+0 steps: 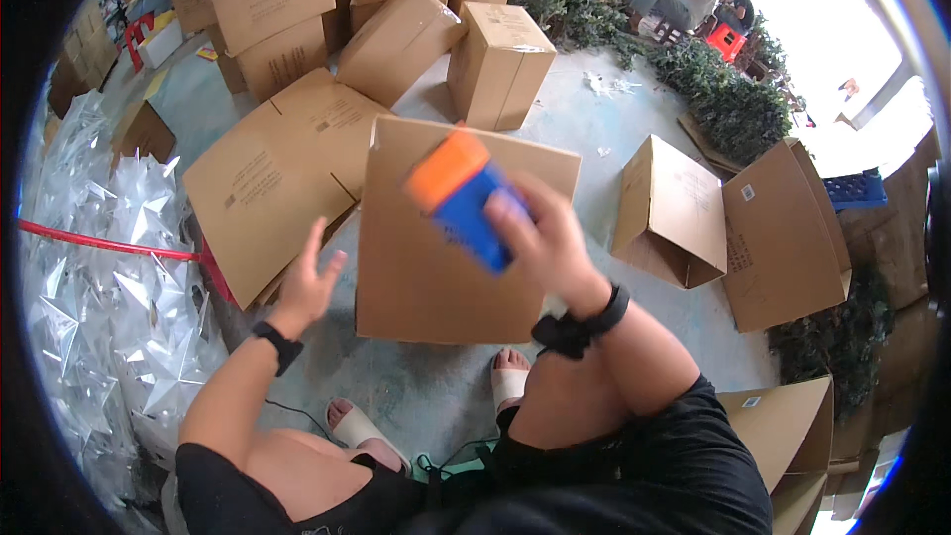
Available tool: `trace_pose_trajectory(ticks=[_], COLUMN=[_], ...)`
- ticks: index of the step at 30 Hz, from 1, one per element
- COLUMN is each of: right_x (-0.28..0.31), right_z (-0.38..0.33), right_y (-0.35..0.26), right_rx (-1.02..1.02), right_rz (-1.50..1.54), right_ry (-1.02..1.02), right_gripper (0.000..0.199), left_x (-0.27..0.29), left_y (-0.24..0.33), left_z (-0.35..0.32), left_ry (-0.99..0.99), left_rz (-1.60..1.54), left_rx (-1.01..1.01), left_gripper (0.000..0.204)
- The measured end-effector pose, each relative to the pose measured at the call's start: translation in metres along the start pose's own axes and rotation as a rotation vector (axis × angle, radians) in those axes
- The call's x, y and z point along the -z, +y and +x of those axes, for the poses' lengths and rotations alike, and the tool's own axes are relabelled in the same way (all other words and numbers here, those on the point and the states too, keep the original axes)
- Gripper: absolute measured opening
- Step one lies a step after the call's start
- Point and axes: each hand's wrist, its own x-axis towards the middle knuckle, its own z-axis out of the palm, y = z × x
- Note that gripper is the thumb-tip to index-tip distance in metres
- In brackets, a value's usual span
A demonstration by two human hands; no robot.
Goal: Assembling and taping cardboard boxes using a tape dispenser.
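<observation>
Right hand (pixel 550 238) grips blue-and-orange tape dispenser (pixel 464 196), blurred, held above flat cardboard box (pixel 416 277) standing on the floor. Left hand (pixel 309 282) open, fingers spread, just beside the box's left edge, not clearly touching. Dispenser's lower end hidden by fingers. Two sandalled feet below. Silver star pile (pixel 109 287) left, cut off.

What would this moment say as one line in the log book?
right hand: gripping blue-and-orange tape dispenser | left hand: open, at edge of cardboard box | box: between the hands
</observation>
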Motion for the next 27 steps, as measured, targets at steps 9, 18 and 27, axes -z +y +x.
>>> trace_pose_trajectory(ticks=[9,18,27], right_x=[0.011,0.039,0.083], right_z=[0.037,0.024,0.010], right_y=[0.091,0.064,0.094], right_rx=[-0.423,-0.148,-0.292], right_rz=[0.068,0.131,-0.719], right_ry=[0.201,0.274,-0.029], right_gripper=[0.053,0.042,0.054], left_x=[-0.074,-0.048,-0.023], left_y=[-0.021,-0.152,-0.078], left_z=[-0.025,-0.053,0.012], left_ry=[-0.467,-0.746,0.403], left_rz=[0.048,0.893,-0.232], left_rx=[0.350,0.545,0.202], left_gripper=[0.064,0.027,0.047])
